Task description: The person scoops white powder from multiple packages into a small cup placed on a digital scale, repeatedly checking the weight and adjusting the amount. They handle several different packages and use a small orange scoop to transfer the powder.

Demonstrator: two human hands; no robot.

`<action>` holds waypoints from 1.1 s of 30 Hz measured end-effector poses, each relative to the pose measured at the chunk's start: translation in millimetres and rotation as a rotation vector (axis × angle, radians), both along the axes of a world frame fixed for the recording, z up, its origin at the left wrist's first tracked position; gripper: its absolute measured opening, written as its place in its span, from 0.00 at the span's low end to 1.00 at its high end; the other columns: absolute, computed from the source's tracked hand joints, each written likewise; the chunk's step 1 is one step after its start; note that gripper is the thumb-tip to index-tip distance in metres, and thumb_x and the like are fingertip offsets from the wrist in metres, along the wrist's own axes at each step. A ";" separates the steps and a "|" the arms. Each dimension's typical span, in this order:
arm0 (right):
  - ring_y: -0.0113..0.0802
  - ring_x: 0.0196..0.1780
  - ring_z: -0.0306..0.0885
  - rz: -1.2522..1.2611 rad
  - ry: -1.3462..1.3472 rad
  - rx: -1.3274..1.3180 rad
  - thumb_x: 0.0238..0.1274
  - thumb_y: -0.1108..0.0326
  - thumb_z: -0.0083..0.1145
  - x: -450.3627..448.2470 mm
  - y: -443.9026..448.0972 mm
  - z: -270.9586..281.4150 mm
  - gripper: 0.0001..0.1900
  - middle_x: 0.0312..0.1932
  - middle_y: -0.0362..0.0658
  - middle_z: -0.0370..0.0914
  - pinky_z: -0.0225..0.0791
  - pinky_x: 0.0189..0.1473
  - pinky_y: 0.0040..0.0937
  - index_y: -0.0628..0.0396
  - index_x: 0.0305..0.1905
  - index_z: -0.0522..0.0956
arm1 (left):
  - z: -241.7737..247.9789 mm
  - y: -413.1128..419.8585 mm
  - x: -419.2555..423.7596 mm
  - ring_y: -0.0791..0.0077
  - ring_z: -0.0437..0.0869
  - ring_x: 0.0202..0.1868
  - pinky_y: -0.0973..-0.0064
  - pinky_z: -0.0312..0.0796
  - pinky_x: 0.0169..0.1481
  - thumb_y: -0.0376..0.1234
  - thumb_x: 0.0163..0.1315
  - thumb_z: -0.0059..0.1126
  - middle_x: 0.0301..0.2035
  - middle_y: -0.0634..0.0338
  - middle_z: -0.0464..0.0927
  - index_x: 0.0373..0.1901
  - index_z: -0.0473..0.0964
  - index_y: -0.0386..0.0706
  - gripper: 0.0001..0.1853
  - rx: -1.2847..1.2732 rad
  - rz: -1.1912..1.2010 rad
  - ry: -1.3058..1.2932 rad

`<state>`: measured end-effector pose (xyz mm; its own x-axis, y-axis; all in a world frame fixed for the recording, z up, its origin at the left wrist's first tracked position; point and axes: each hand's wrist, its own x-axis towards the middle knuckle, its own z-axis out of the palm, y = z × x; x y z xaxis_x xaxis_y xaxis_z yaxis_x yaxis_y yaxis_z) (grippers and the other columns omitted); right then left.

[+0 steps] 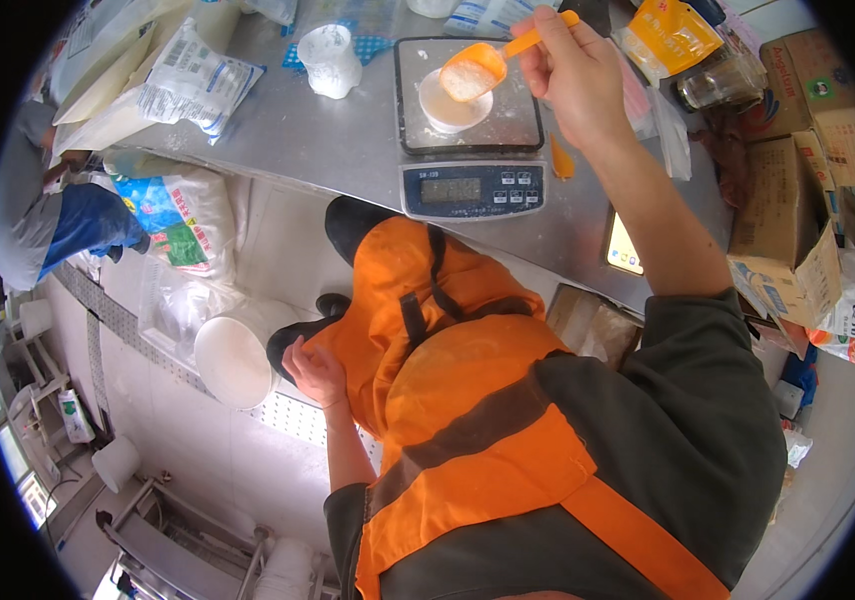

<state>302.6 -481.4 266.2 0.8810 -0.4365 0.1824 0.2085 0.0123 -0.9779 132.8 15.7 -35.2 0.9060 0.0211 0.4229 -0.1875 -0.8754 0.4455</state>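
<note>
My right hand (577,79) grips the handle of an orange plastic scoop (504,58). White powder (466,79) fills the scoop's bowl, which is held over a small white cup (457,116). That cup stands on the metal platform of a digital kitchen scale (472,189), and its inside shows pale contents. Powder is scattered on the platform (510,135). My left hand (315,373) lies at my lap beside the orange apron (465,367), fingers loosely apart and holding nothing.
A powder-dusted white cup (330,60) and a white printed bag (199,79) stand left on the metal table (285,142). A phone (625,244) lies near its edge. Cardboard boxes (776,202) are stacked right. A white bucket (236,356) and another person (37,202) are at left.
</note>
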 end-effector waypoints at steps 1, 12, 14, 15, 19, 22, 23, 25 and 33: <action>0.23 0.21 0.68 -0.002 0.007 0.013 0.89 0.60 0.48 0.1 0.3 0.6 0.17 0.23 0.39 0.75 0.61 0.24 0.23 0.59 0.41 0.78 | 2.3 -1.8 0.4 0.67 0.77 0.31 0.68 0.75 0.35 0.25 0.67 0.64 0.53 0.51 0.77 0.60 0.78 0.38 0.20 0.000 0.001 0.001; 0.22 0.21 0.66 -0.025 0.035 -0.021 0.88 0.57 0.50 -0.7 5.5 2.7 0.18 0.23 0.37 0.74 0.59 0.24 0.23 0.59 0.42 0.81 | 2.8 -2.4 0.0 0.67 0.78 0.31 0.69 0.75 0.35 0.22 0.66 0.63 0.53 0.51 0.77 0.60 0.78 0.37 0.20 -0.022 0.014 0.002; 0.19 0.23 0.65 -0.032 0.054 -0.098 0.87 0.53 0.53 -4.4 3.4 -7.7 0.20 0.23 0.35 0.74 0.57 0.26 0.22 0.60 0.47 0.85 | 3.0 -2.5 0.1 0.68 0.78 0.31 0.70 0.75 0.35 0.22 0.66 0.63 0.53 0.51 0.77 0.60 0.78 0.37 0.20 -0.022 0.016 0.005; 0.19 0.23 0.66 -0.036 0.051 -0.125 0.87 0.53 0.52 -4.3 3.7 -8.0 0.20 0.23 0.34 0.75 0.57 0.26 0.22 0.60 0.47 0.85 | 3.3 -2.8 0.3 0.68 0.78 0.31 0.70 0.75 0.35 0.23 0.66 0.63 0.53 0.52 0.77 0.60 0.78 0.37 0.20 -0.020 0.015 0.002; 0.17 0.23 0.66 -0.046 0.021 -0.270 0.88 0.53 0.51 -7.7 16.3 2.3 0.21 0.23 0.34 0.75 0.59 0.27 0.21 0.59 0.47 0.85 | 3.9 -1.7 -0.3 0.67 0.78 0.31 0.69 0.75 0.35 0.23 0.66 0.63 0.53 0.52 0.76 0.60 0.78 0.37 0.20 -0.022 0.009 0.001; 0.17 0.23 0.67 -0.055 0.013 -0.333 0.88 0.52 0.51 -11.0 22.4 6.4 0.21 0.24 0.33 0.75 0.59 0.27 0.20 0.59 0.47 0.85 | 2.3 -0.5 -0.1 0.67 0.78 0.31 0.69 0.75 0.35 0.23 0.66 0.63 0.53 0.52 0.76 0.60 0.78 0.38 0.20 -0.021 0.005 -0.003; 0.17 0.23 0.67 -0.059 0.015 -0.341 0.88 0.52 0.51 -11.2 22.7 6.5 0.21 0.24 0.33 0.75 0.59 0.27 0.20 0.59 0.47 0.85 | 1.6 -0.1 0.0 0.67 0.78 0.31 0.69 0.75 0.35 0.23 0.66 0.63 0.53 0.52 0.76 0.60 0.78 0.38 0.20 -0.019 0.004 -0.007; 0.17 0.23 0.66 -0.048 0.027 -0.300 0.88 0.52 0.52 -10.6 21.0 5.5 0.21 0.24 0.34 0.75 0.59 0.27 0.20 0.59 0.46 0.85 | 0.1 1.4 -0.8 0.67 0.78 0.32 0.69 0.75 0.35 0.23 0.67 0.63 0.54 0.52 0.76 0.60 0.78 0.38 0.20 -0.016 0.002 -0.002; 0.21 0.22 0.64 -0.007 0.137 0.082 0.86 0.55 0.55 -8.1 12.0 2.9 0.18 0.24 0.36 0.75 0.55 0.26 0.23 0.61 0.47 0.84 | 3.4 -2.1 0.5 0.68 0.78 0.32 0.69 0.75 0.36 0.23 0.67 0.63 0.54 0.52 0.76 0.61 0.77 0.37 0.20 -0.010 0.005 -0.011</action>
<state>294.5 -469.4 269.1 0.8919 -0.4516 0.0246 0.0739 0.0919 -0.9930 133.3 13.5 -31.7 0.9012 0.0301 0.4323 -0.1877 -0.8721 0.4520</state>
